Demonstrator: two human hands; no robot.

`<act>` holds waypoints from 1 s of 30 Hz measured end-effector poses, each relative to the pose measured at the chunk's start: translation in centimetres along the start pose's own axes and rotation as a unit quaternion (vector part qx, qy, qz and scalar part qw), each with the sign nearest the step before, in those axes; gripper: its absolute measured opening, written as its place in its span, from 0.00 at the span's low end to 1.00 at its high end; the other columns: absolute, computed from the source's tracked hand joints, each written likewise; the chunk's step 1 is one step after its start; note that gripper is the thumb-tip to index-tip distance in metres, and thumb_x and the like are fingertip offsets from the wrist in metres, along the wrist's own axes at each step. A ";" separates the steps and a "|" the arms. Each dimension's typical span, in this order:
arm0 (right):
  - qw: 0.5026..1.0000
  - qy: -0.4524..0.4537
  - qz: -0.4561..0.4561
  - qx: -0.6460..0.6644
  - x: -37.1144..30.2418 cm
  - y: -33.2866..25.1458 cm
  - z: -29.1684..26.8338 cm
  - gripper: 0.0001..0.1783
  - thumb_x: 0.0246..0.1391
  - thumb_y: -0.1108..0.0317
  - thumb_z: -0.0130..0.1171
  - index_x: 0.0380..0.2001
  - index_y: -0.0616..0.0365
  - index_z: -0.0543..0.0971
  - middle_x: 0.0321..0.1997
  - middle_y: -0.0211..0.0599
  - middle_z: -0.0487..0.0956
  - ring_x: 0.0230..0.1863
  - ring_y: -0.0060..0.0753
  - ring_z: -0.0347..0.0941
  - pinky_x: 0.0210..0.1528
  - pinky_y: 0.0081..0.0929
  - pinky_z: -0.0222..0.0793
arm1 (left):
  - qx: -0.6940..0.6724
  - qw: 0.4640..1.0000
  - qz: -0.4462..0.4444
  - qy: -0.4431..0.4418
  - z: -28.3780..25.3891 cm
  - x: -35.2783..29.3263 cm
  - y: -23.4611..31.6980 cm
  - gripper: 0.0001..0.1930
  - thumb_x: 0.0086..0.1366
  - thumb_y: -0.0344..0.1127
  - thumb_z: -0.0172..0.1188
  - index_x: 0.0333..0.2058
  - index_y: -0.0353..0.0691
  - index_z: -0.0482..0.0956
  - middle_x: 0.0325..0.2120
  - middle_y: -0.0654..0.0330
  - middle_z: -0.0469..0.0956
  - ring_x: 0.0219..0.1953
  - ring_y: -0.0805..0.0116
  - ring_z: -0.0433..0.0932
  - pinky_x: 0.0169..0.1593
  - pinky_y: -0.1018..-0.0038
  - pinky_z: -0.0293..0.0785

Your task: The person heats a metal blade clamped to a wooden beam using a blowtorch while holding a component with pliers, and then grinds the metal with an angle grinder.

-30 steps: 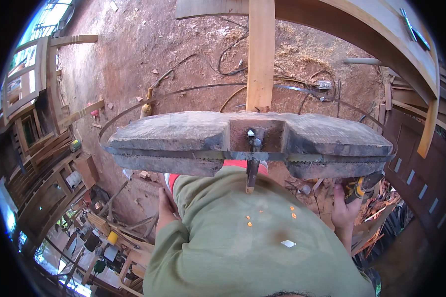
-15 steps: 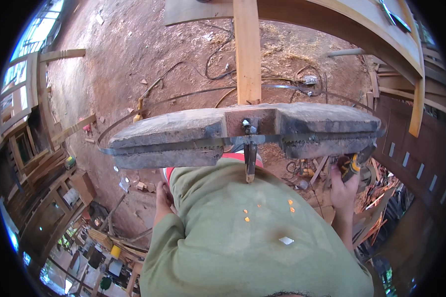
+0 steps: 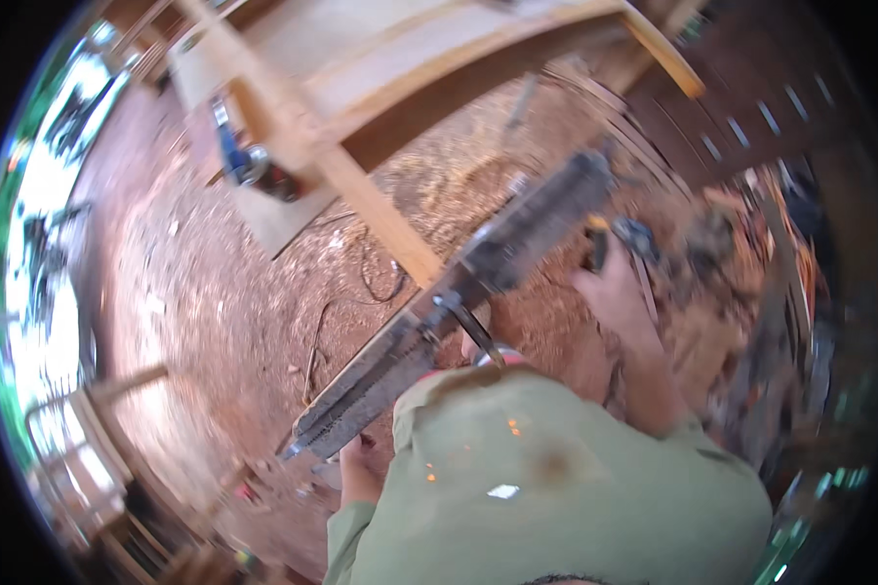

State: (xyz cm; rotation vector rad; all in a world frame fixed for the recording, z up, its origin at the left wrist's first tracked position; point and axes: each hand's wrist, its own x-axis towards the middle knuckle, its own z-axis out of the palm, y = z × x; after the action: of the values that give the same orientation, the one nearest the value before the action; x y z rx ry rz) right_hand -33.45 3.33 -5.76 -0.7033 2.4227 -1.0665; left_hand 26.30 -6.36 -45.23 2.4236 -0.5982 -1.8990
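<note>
A long toothed saw blade (image 3: 369,395) lies along a thick, two-armed wooden clamp (image 3: 546,210), which runs slantwise from lower left to upper right. A dark bolt with a handle (image 3: 473,324) sticks out of the clamp's middle toward my body. To the right of the clamp, my right hand (image 3: 615,292) is closed around a yellow-and-black hand tool (image 3: 596,242); blur hides its exact kind. My left hand (image 3: 356,458) is by the clamp's lower left end. Its fingers are mostly hidden behind the wood, so whether it grips anything does not show.
A pale wooden beam (image 3: 376,205) joins the clamp to a wooden frame (image 3: 478,58) beyond. On that frame rests a blue power tool (image 3: 249,166). A dark cable (image 3: 317,351) crosses the shaving-strewn dirt floor (image 3: 205,341). Slatted brown panels (image 3: 741,107) stand at upper right.
My view has swung, so the clamp, level before, now slants. The blue power tool has come into view. My right hand still holds the yellow-and-black tool, now farther forward beside the clamp.
</note>
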 end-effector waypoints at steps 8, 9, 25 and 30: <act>0.958 -0.012 0.052 0.280 -11.2 0.8 6.0 0.32 0.50 0.66 0.66 0.59 0.62 0.71 0.34 0.30 0.73 0.36 0.25 0.69 0.40 0.31 0.68 | 0.277 0.955 0.048 -0.100 2.7 0.6 11.4 0.11 0.60 0.37 0.60 0.34 0.35 0.82 0.28 0.54 0.81 0.28 0.57 0.79 0.29 0.60 0.74; 0.956 0.021 0.061 0.287 -13.3 1.0 6.0 0.32 0.50 0.66 0.66 0.59 0.62 0.71 0.34 0.30 0.73 0.36 0.25 0.69 0.40 0.31 0.68 | 0.304 0.945 0.057 -0.109 3.1 0.6 12.6 0.11 0.60 0.37 0.61 0.34 0.35 0.82 0.28 0.54 0.81 0.27 0.57 0.79 0.29 0.61 0.74; 0.727 0.143 0.353 0.571 -29.1 6.4 8.4 0.08 0.59 0.70 0.60 0.39 0.58 0.72 0.30 0.31 0.74 0.27 0.24 0.73 0.26 0.27 0.71 | 0.582 0.776 0.206 -0.131 2.2 -4.1 9.5 0.12 0.58 0.39 0.68 0.36 0.39 0.82 0.25 0.60 0.81 0.24 0.69 0.78 0.24 0.68 0.71; 0.743 0.088 0.309 0.588 -31.0 9.8 4.0 0.09 0.60 0.70 0.57 0.42 0.59 0.71 0.31 0.32 0.74 0.28 0.22 0.72 0.28 0.25 0.71 | 0.528 0.799 0.271 -0.098 10.4 -7.1 7.9 0.21 0.49 0.40 0.72 0.35 0.27 0.82 0.28 0.49 0.84 0.31 0.59 0.83 0.34 0.64 0.77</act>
State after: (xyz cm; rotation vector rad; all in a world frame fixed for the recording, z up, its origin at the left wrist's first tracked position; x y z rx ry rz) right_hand -9.48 25.03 -10.98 0.6030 1.3403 -1.9620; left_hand 12.91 -9.26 -39.50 1.9286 -2.5900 -1.7424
